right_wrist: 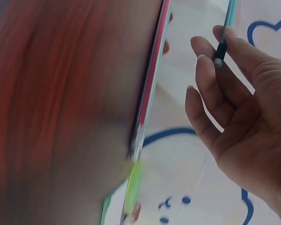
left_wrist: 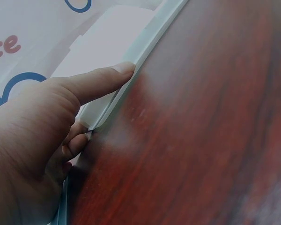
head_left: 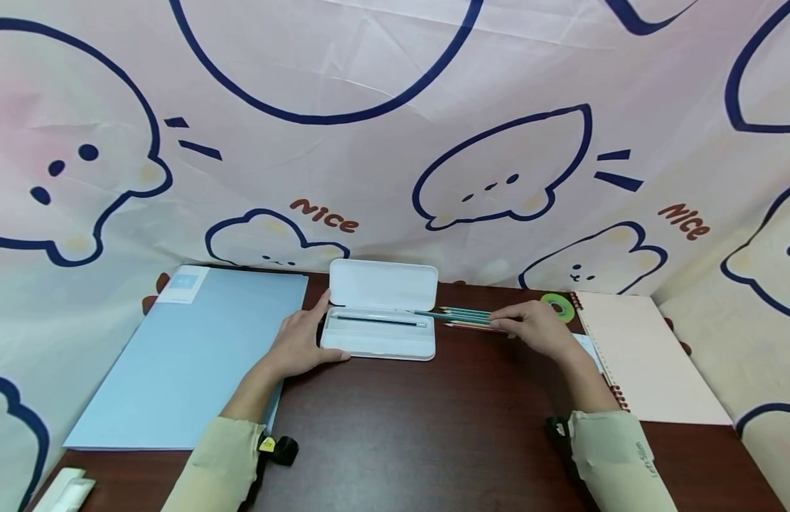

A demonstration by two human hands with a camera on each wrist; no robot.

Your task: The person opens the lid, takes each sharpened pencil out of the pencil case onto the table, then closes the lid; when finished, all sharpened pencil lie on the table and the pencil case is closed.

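Observation:
A white pencil case (head_left: pixel 382 346) lies on the table with its lid (head_left: pixel 383 284) raised at the back; one dark pencil (head_left: pixel 378 321) rests inside. My left hand (head_left: pixel 299 343) holds the case at its left end, the thumb along the front edge and the other fingers at the left side. A teal pencil with an eraser end (right_wrist: pixel 221 50) is pinched between thumb and fingertips of my right hand (head_left: pixel 535 327). Its tip reaches over the right rim of the case. Several green pencils (head_left: pixel 463 311) and a reddish one (head_left: pixel 465 326) lie under and beside that hand.
A large light-blue folder (head_left: pixel 196 355) lies on the left, a spiral notebook (head_left: pixel 650 355) on the right. A green tape roll (head_left: pixel 566 307) sits by the notebook's far corner. White objects (head_left: pixel 65 491) lie at the near left. A printed cloth hangs behind the table.

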